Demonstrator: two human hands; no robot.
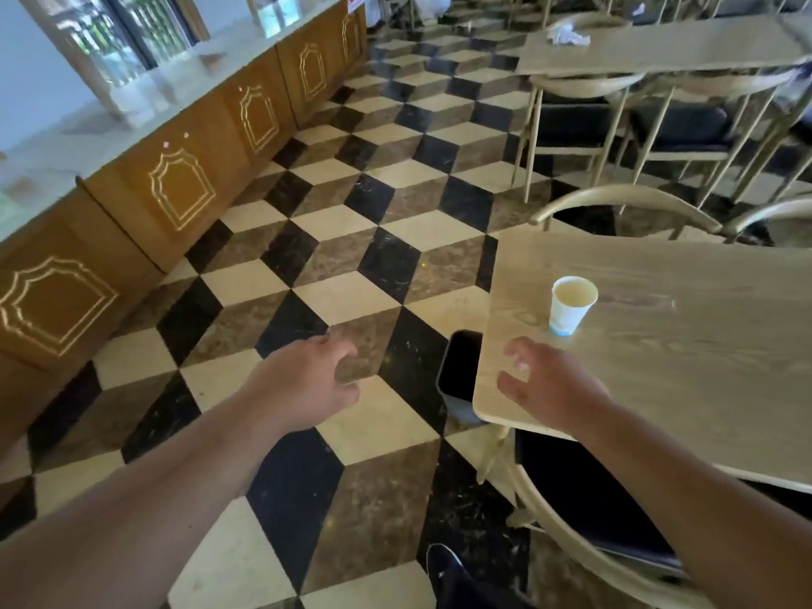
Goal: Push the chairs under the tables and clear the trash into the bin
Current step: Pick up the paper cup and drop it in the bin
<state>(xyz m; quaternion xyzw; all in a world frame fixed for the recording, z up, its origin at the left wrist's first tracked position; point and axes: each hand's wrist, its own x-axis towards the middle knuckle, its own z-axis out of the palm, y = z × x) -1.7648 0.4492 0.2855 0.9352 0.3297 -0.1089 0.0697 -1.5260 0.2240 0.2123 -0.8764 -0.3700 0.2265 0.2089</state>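
Observation:
A white paper cup (572, 304) with a blue base stands upright near the left end of the near wooden table (685, 358). My right hand (549, 386) hovers open over the table's corner, just short of the cup, holding nothing. My left hand (309, 382) hangs open over the floor, also empty. A dark bin (459, 373) sits on the floor beside the table's left end, partly hidden under its edge. One light wooden chair (584, 538) with a dark seat is tucked under the near side of the table. Crumpled white trash (567, 36) lies on the far table (659, 46).
A long wooden counter (184, 186) with gold motifs runs along the left. Checkered tile floor (351, 257) lies between counter and tables. Chairs (624, 204) stand behind the near table, and others (584, 120) sit under the far table. My shoe (444, 564) shows at the bottom.

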